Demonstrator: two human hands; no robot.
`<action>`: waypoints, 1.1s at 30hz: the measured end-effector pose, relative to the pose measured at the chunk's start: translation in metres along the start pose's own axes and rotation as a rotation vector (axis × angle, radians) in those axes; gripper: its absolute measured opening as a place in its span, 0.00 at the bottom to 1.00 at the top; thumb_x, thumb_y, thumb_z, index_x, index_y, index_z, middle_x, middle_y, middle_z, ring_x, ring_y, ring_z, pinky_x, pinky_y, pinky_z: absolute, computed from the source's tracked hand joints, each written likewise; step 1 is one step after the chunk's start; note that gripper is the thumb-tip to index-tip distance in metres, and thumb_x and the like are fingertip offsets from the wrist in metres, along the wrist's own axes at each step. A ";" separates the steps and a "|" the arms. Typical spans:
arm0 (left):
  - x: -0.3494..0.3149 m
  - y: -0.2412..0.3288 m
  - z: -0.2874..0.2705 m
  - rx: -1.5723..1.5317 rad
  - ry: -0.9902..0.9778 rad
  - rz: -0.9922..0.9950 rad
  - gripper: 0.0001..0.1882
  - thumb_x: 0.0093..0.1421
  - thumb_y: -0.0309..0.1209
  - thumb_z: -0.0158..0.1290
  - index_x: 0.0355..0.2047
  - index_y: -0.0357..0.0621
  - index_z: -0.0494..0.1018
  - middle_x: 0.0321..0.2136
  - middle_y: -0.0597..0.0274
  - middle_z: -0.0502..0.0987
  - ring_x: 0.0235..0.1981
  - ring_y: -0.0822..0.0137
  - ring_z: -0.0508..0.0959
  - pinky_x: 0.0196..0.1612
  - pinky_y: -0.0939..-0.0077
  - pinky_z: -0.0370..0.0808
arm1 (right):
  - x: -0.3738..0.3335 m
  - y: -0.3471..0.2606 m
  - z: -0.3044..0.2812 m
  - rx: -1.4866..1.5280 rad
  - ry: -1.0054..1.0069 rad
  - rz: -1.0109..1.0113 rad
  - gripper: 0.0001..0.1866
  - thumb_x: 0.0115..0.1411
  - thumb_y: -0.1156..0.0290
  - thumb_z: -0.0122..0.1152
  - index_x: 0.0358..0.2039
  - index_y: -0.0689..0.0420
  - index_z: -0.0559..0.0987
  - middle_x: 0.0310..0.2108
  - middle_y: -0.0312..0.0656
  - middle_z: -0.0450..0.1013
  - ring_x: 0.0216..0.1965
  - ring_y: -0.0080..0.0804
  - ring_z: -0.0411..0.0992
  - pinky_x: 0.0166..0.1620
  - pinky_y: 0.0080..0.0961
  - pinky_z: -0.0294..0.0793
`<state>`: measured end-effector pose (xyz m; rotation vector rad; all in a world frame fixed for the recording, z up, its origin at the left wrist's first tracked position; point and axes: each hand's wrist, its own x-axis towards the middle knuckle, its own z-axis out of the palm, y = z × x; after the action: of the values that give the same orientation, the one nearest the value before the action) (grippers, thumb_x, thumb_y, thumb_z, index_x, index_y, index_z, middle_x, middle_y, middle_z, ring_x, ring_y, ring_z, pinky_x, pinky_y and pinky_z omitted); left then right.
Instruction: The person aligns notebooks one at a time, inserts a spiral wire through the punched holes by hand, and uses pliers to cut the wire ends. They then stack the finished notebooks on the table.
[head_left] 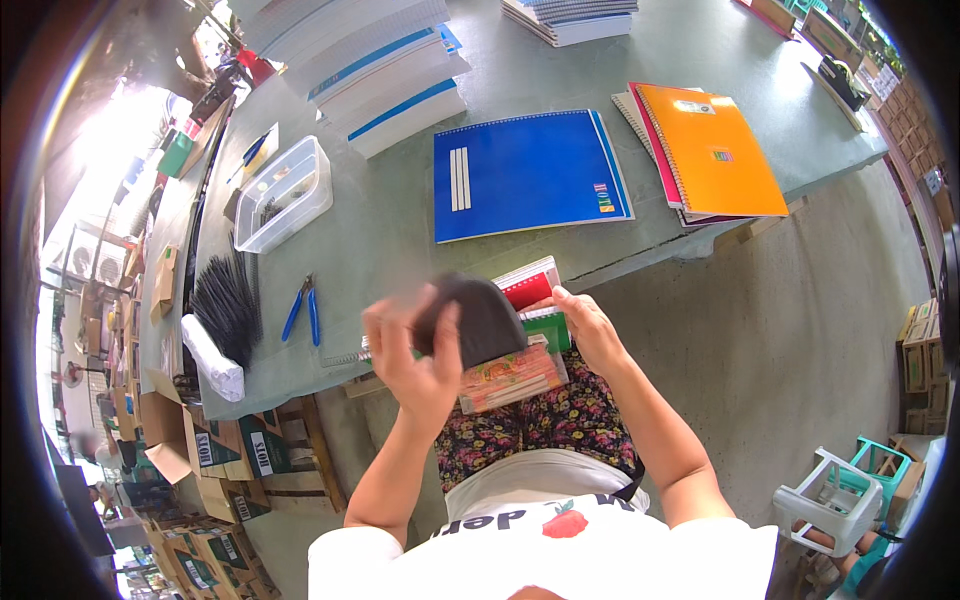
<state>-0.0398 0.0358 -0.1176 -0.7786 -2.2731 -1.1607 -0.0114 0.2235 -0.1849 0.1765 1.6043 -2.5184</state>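
- The left hand (405, 350), on the near side of the blue notebook (525, 180), is curling over a dark rounded piece (490, 320); blur is masking the fingers, so I cannot tell whether they are gripping.
- The right hand (595, 335) is touching the edge of a red notebook (528, 290), just nearside of the blue notebook; whether it is pinching, I cannot tell.
- Below these, farther nearside, a patterned packet (512, 382) is showing.
- Ideally, the right hand should be steadying the edges while the left is moving lightly, sparing the covers.
- The grey-green table (390, 225) is supporting the blue notebook; pliers (303, 310) are lying to its left, an orange notebook (715, 150) to its right.
- Cardboard boxes (225, 450) are standing far nearside-left of it, plastic stools (835, 500) nearside-right.
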 end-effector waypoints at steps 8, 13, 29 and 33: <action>0.016 0.017 0.010 -0.137 0.103 -0.088 0.13 0.42 0.20 0.61 0.29 0.47 0.77 0.26 0.61 0.73 0.31 0.60 0.75 0.35 0.70 0.74 | -0.006 0.009 0.007 -0.123 0.228 0.110 0.27 0.64 0.52 0.42 0.40 0.66 0.77 0.42 0.42 0.72 0.45 0.25 0.67 0.51 0.22 0.61; 0.001 -0.003 0.013 -0.196 -0.434 0.122 0.11 0.43 0.24 0.59 0.30 0.49 0.78 0.29 0.61 0.76 0.33 0.61 0.76 0.39 0.71 0.74 | 0.000 0.005 0.000 0.048 -0.155 -0.113 0.26 0.63 0.50 0.47 0.41 0.65 0.76 0.40 0.39 0.72 0.43 0.22 0.66 0.48 0.20 0.63; 0.009 0.001 0.048 -0.016 -0.462 0.161 0.11 0.49 0.27 0.54 0.34 0.37 0.74 0.29 0.53 0.75 0.34 0.54 0.75 0.41 0.62 0.71 | -0.003 0.014 0.005 -0.453 0.032 -0.223 0.09 0.49 0.83 0.51 0.32 0.64 0.77 0.22 0.39 0.75 0.26 0.20 0.71 0.30 0.21 0.70; 0.014 -0.003 0.044 -0.156 -0.651 0.122 0.09 0.48 0.24 0.51 0.31 0.36 0.73 0.28 0.51 0.75 0.34 0.54 0.74 0.42 0.63 0.71 | -0.014 0.006 0.007 -0.804 0.127 -0.201 0.06 0.50 0.76 0.54 0.27 0.65 0.74 0.21 0.56 0.70 0.23 0.44 0.72 0.28 0.31 0.69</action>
<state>-0.0589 0.0746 -0.1335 -1.5143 -2.5988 -1.1521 0.0029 0.2153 -0.1851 0.0762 2.6356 -1.7913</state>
